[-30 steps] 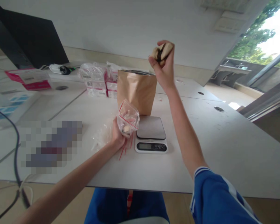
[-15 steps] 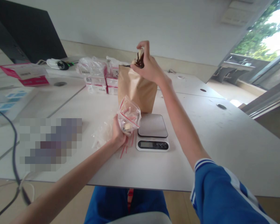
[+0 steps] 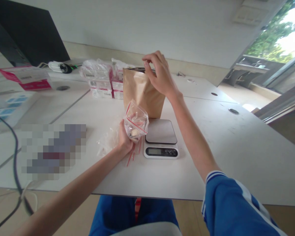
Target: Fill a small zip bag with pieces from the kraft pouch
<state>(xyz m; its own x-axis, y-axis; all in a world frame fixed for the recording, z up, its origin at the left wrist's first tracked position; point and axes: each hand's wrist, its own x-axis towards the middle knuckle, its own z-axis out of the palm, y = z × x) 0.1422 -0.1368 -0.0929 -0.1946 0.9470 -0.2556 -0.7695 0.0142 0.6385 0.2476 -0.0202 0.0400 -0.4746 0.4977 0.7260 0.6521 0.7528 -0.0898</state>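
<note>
right hand now at mouth of upright brown paper bag, fingers loosely curled, dark chunk from half second ago gone from view; left hand same spot, pinching small clear red-striped zip bag beside white digital scale

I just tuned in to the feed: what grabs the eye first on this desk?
The tall brown paper bag at the centre back of the white table, with the right hand at its open top. In front of it sits a small kitchen scale, and beside that the left hand grips a clear zip bag.
</note>
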